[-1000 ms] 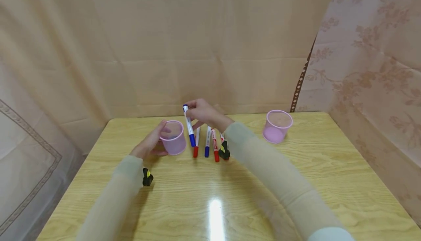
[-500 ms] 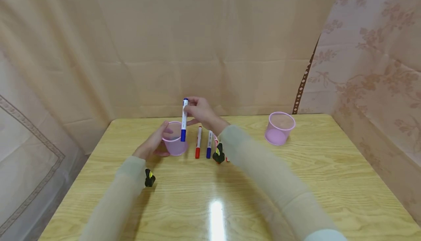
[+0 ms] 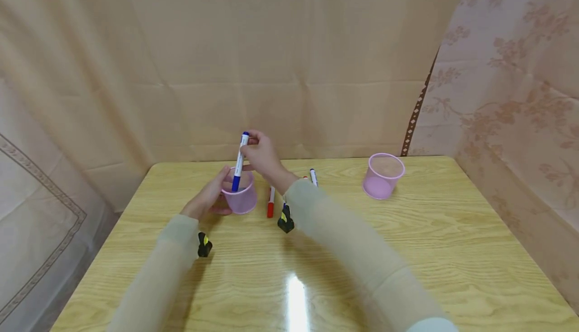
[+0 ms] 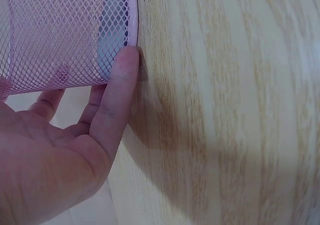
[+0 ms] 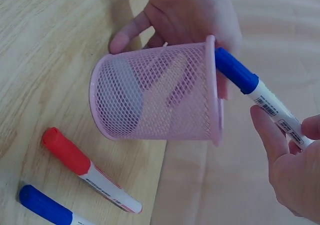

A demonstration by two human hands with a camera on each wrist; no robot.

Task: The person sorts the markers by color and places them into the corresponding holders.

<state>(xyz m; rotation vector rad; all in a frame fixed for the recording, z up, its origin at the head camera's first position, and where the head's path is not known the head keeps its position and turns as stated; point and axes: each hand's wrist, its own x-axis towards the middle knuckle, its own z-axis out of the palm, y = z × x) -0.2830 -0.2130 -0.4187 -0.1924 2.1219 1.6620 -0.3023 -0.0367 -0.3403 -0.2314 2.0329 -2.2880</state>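
Note:
A pink mesh pen holder (image 3: 242,202) stands upright on the table's left half. My left hand (image 3: 204,198) holds it from the left, thumb at the rim and fingers low along the side in the head view. My right hand (image 3: 267,158) pinches a blue-capped whiteboard marker (image 3: 240,158) by its upper part. The marker is tilted, cap down, and its cap is at the mouth of the holder. In the right wrist view the blue cap (image 5: 237,71) is just at the rim. Something bluish-grey shows through the mesh near the holder's base.
Beside the holder lie a red-capped marker (image 3: 270,206) and a blue-capped one (image 5: 47,205); others are partly hidden beneath my right forearm. A second pink pen holder (image 3: 383,183) stands further right. A beige curtain (image 3: 289,70) hangs behind the table's back edge.
My right hand has carried the blue-capped marker left from above the loose markers to the pen holder's mouth. The left hand has stayed on the holder.

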